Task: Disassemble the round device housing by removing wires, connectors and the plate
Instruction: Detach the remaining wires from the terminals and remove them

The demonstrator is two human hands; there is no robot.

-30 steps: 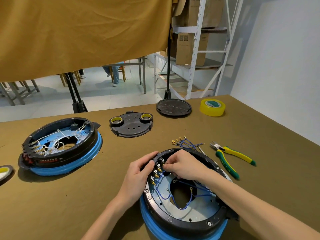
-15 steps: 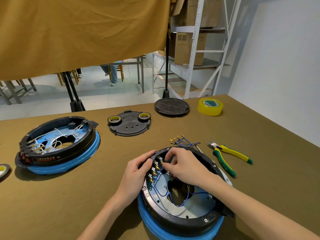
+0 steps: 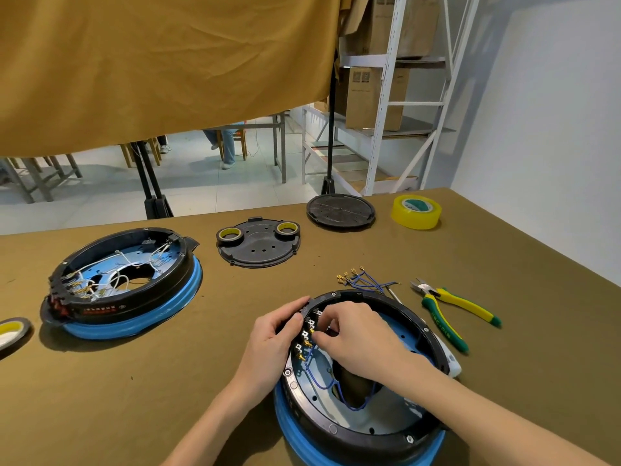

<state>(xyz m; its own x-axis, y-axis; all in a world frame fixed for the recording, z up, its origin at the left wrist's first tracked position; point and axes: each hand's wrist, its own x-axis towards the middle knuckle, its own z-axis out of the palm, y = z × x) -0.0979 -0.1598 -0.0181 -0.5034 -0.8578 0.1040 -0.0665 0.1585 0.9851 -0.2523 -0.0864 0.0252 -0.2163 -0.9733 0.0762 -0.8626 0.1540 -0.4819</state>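
Housing point(image 3: 363, 428) sitting at table's near edge w/ blue wires point(image 3: 322, 381) inside. Right hand point(image 3: 356, 334) pinching a connector, left hand point(image 3: 272, 338) gripping rim. Some pulled wires point(image 3: 366, 280) lying behind; remaining wires & plate probably still to go.

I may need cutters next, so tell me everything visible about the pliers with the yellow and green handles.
The yellow-and-green-handled cutting pliers lie flat on the brown cloth-covered table, right of the near round black housing with a blue ring. Short metal jaws point away and left, slightly parted; the rubbery-looking handles splay toward the right. One handle bears small unreadable print. Neither hand touches them.
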